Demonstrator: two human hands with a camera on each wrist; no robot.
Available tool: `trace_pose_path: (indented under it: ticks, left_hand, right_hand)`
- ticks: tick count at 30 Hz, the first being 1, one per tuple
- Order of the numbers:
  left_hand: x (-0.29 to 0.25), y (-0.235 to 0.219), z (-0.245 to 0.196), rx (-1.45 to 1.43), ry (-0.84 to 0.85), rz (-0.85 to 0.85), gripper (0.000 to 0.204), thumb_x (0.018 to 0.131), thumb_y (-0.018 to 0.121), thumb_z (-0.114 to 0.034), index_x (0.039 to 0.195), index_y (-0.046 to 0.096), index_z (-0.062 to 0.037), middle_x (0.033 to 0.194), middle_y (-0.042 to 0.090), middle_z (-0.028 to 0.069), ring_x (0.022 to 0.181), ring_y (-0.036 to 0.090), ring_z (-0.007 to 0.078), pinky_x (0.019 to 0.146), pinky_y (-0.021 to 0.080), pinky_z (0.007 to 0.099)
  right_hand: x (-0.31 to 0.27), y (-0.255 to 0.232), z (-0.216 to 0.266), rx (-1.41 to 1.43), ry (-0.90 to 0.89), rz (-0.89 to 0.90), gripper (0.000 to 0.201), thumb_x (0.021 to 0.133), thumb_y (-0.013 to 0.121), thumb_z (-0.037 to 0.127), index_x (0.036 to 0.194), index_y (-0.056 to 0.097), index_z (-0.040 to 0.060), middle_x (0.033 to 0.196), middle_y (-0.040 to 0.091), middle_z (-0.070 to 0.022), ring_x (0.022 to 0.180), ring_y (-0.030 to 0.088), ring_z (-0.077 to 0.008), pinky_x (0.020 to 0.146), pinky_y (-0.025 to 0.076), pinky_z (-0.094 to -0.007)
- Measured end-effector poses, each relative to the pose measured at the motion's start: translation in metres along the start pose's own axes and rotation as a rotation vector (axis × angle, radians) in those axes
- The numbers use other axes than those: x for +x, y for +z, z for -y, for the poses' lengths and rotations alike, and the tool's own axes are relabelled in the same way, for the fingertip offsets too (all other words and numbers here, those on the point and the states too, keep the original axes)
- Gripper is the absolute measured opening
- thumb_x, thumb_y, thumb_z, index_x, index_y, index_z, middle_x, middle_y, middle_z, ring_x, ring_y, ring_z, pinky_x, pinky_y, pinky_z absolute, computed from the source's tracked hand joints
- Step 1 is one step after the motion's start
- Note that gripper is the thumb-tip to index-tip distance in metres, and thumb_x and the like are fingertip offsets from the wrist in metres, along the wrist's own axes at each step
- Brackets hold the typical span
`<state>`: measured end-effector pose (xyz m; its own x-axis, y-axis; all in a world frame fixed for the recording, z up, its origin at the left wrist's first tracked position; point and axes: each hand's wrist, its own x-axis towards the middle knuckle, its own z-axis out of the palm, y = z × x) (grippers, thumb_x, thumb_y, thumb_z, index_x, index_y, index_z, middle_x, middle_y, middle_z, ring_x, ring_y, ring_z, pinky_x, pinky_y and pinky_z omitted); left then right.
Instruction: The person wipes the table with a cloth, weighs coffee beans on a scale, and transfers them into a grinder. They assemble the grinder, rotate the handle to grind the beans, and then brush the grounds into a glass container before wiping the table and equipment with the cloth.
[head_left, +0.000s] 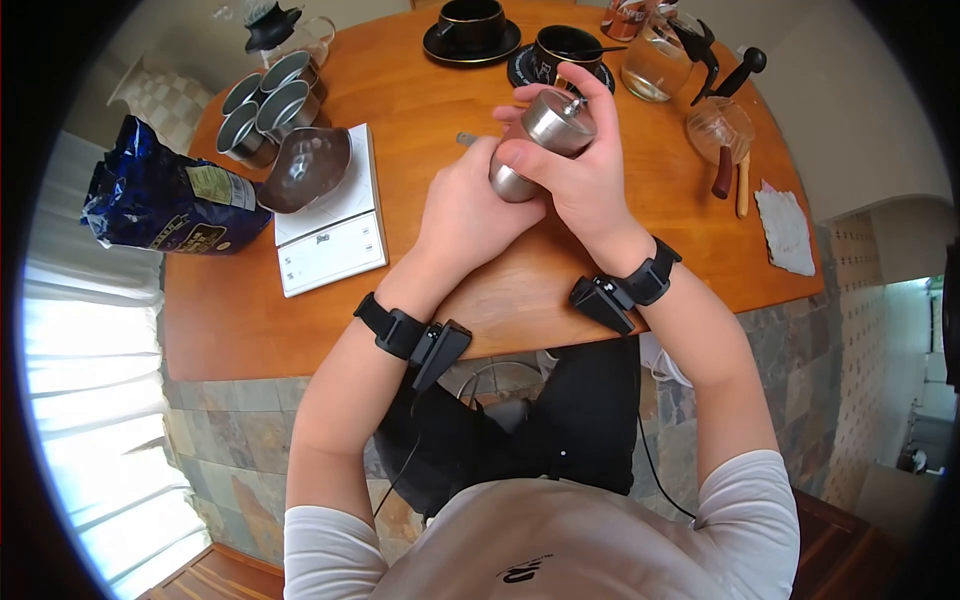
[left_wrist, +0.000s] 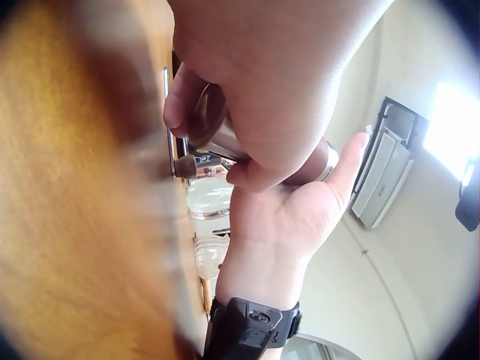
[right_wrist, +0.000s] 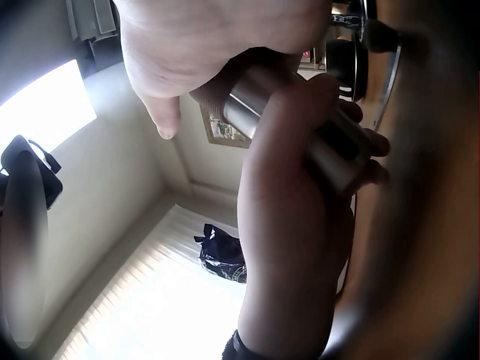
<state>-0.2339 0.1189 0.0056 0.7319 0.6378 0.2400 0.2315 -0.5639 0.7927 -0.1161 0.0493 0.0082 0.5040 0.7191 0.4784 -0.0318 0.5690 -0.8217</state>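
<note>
Both hands are on a steel coffee grinder (head_left: pixel 560 122) with a brown middle band, held tilted above the table near its front edge. My left hand (head_left: pixel 463 205) grips the lower body, its fingers curled round it in the right wrist view. Around the upper steel end, my right hand (head_left: pixel 592 185) lays its thumb across the front, other fingers behind and the index stretched up. A small metal fitting (head_left: pixel 574 107) tops that end. In the left wrist view, a crank bar (left_wrist: pixel 167 112) with a brown knob (left_wrist: pixel 185 166) shows by the lower end. My palms hide much of the body.
Left on the wooden table (head_left: pixel 430 300) are a white scale (head_left: pixel 335 250) bearing a dark bowl (head_left: pixel 305 170), a blue bag (head_left: pixel 165 200) and several metal tins (head_left: pixel 285 105). Black cups (head_left: pixel 470 25), a glass pot (head_left: pixel 655 70), a glass vessel (head_left: pixel 720 125) and a cloth (head_left: pixel 785 232) lie behind and right.
</note>
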Motion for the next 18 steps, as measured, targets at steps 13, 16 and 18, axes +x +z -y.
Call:
trace_pose_path:
  ticks: [13,16,18]
  left_hand:
    - [-0.004,0.008,0.005,-0.447,0.087,0.106,0.042,0.069,0.081,-0.016,0.105,0.064,-0.0001,0.097,0.07,0.0124,0.091,0.068,0.0245,0.081,0.053,0.035]
    - [-0.005,0.008,0.004,-0.517,0.087,0.152,0.042,0.07,0.078,-0.012,0.107,0.063,-0.0003,0.097,0.068,0.009,0.089,0.066,0.0208,0.082,0.052,0.0331]
    - [-0.005,0.009,0.004,-0.581,0.083,0.186,0.042,0.069,0.077,-0.01,0.108,0.062,-0.0009,0.095,0.067,0.0074,0.089,0.065,0.0195,0.082,0.052,0.0325]
  right_hand:
    - [0.001,-0.003,0.009,-0.055,0.141,0.157,0.022,0.078,0.076,0.005,0.095,0.063,0.002,0.091,0.068,-0.0065,0.093,0.067,-0.0202,0.089,0.053,-0.0368]
    - [0.004,-0.007,0.009,-0.073,0.141,0.207,0.023,0.078,0.077,0.008,0.095,0.063,0.0033,0.091,0.067,-0.0056,0.092,0.067,-0.0198,0.095,0.05,-0.039]
    - [0.005,-0.01,0.011,-0.096,0.135,0.252,0.025,0.077,0.077,0.009,0.096,0.062,0.0041,0.091,0.067,-0.0054,0.092,0.067,-0.0198,0.099,0.048,-0.041]
